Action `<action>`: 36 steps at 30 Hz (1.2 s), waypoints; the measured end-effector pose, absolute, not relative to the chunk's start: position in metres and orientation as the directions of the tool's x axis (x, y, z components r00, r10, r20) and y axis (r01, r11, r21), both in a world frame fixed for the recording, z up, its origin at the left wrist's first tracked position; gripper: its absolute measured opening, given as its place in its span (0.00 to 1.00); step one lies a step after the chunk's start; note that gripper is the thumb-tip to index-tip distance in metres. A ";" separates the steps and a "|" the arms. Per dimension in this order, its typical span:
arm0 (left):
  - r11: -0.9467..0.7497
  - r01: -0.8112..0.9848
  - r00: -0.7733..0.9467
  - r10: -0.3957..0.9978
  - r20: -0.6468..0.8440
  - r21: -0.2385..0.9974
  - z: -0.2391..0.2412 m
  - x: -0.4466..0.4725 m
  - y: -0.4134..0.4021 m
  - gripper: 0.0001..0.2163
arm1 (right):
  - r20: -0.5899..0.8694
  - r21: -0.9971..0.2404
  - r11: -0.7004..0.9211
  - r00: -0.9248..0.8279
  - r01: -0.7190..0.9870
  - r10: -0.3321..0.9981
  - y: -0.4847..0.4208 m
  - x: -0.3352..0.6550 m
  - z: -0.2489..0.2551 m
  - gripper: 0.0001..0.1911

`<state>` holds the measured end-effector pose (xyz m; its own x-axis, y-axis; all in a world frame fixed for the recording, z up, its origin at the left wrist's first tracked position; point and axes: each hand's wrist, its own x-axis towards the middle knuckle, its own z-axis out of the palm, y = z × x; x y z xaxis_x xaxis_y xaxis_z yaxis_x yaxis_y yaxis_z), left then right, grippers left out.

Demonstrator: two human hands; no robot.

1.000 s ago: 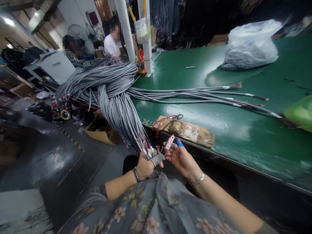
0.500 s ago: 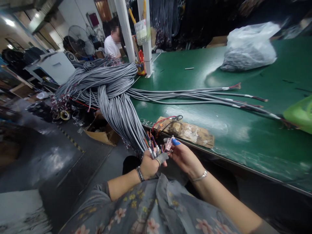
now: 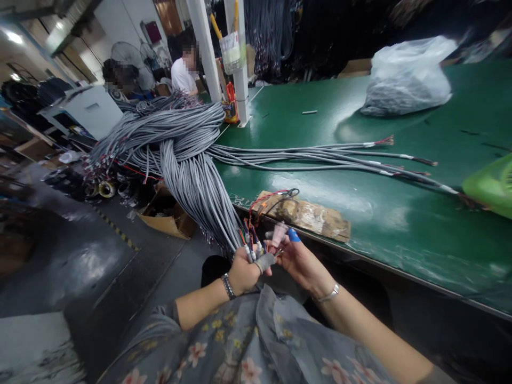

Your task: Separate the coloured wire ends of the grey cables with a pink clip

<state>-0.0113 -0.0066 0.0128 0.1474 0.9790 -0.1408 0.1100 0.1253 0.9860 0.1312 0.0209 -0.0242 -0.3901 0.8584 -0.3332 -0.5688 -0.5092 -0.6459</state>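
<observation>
Closer now than a second ago, the right hand pinches a small pink connector just right of the coloured wires, below the table's near edge. Left hand grips the ends of the grey cable bundle, which climbs far-left onto the table past a cardboard strip.

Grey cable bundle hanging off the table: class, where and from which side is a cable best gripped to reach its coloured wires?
Likely the grey jacket just behind the stripped end, from underneath, as the left hand does. The grey cable bundle droops off the table, so the coloured wires stand free above the fist, facing the right hand and its pink piece.
</observation>
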 end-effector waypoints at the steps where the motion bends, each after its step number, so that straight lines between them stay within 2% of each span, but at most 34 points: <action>1: 0.126 0.108 0.145 0.979 -0.141 0.986 0.013 -0.013 -0.008 0.22 | -0.332 -0.652 -0.528 -0.420 -0.545 0.844 0.018 0.132 -0.023 0.25; 4: 0.117 0.113 0.154 0.979 -0.134 0.987 0.010 -0.016 -0.011 0.20 | -0.323 -0.714 -0.528 -0.453 -0.460 0.831 0.011 0.133 -0.020 0.22; 8: 0.098 0.154 0.221 0.966 -0.131 0.983 -0.001 -0.020 -0.011 0.17 | -0.240 -0.833 -0.405 -0.414 -0.376 0.878 0.005 0.129 -0.014 0.17; 14: 0.163 0.258 0.327 0.913 -0.244 0.952 -0.001 -0.024 -0.005 0.16 | -0.110 -0.951 -0.225 -0.452 -0.211 0.885 0.005 0.138 -0.012 0.17; 18: 0.189 0.170 0.208 0.952 -0.223 0.967 0.003 -0.023 -0.003 0.19 | -0.199 -0.922 -0.286 -0.315 -0.262 0.928 0.003 0.143 -0.019 0.21; 22: 0.167 0.112 0.132 0.974 -0.182 0.980 0.001 -0.021 -0.003 0.20 | -0.244 -0.893 -0.332 -0.291 -0.304 0.925 -0.001 0.134 -0.021 0.21; 26: 0.133 0.142 0.178 0.971 -0.157 0.981 -0.004 -0.025 -0.002 0.21 | -0.217 -0.884 -0.305 -0.267 -0.355 0.939 -0.003 0.125 -0.017 0.20; 32: 0.102 0.206 0.400 0.899 -0.179 0.973 -0.001 -0.035 -0.001 0.19 | -0.290 -0.825 -0.428 -0.374 -0.369 0.881 -0.002 0.119 -0.014 0.19; 36: 0.104 0.171 0.338 0.928 -0.158 0.980 -0.001 -0.033 -0.004 0.19 | -0.289 -0.836 -0.434 -0.403 -0.337 0.868 0.001 0.118 -0.010 0.19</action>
